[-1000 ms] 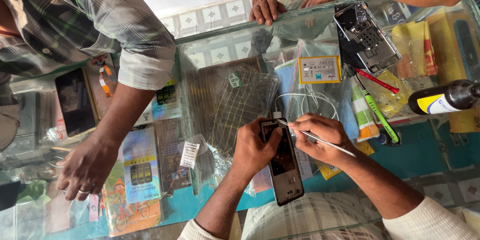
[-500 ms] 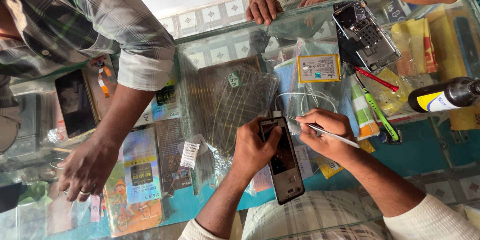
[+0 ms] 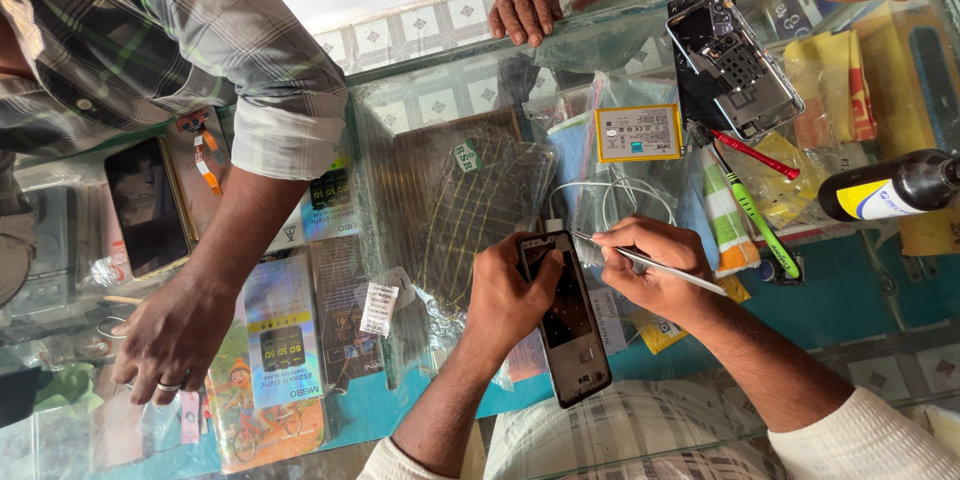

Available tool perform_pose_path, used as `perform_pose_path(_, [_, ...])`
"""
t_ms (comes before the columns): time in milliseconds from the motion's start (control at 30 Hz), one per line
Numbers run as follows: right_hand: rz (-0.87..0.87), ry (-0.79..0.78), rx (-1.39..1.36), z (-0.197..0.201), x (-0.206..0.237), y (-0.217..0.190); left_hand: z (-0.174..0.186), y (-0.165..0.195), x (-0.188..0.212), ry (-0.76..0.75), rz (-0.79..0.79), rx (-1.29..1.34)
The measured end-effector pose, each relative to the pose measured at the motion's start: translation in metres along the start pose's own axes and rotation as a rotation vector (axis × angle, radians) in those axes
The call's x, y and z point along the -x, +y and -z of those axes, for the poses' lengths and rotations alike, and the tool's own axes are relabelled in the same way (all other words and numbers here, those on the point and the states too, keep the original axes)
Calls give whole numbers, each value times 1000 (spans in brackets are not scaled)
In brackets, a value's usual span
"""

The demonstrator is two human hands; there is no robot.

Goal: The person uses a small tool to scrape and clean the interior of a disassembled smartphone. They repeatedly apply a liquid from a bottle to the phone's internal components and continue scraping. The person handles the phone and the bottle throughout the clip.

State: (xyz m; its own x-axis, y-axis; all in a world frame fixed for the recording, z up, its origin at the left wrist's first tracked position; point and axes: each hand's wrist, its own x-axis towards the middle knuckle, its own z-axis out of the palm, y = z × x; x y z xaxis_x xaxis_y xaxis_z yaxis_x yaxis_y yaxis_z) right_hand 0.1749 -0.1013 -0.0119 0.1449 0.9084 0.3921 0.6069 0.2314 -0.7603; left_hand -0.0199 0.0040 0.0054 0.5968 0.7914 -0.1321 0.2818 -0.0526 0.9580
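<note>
The left hand [image 3: 505,295] grasps the opened phone frame [image 3: 566,315] to steady it on the glass worktop [image 3: 840,300], while the right hand [image 3: 655,265] pinches thin tweezers [image 3: 650,265], tip at its top edge.

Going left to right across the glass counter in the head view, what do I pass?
Dark phone → ringed hand → left hand → open phone → right hand → green screwdriver → black bottle.
</note>
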Motion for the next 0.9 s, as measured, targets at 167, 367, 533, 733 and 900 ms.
perform_pose_path(167, [-17,-17,-3,-1,0,0,0,0,1,3,1,11])
perform_pose_path(367, [1,-6,8,0,0,-1,-1,0,0,0,1,15])
perform_pose_path(533, [-2,-21,-7,0,-1,-2,-1,1,1,23,-6,-3])
perform_pose_path(733, [42,-38,75,1,-1,-4,-1,1,1,31,-18,17])
perform_pose_path(900, [31,-19,75,-2,1,-6,-2,2,1,43,-24,10])
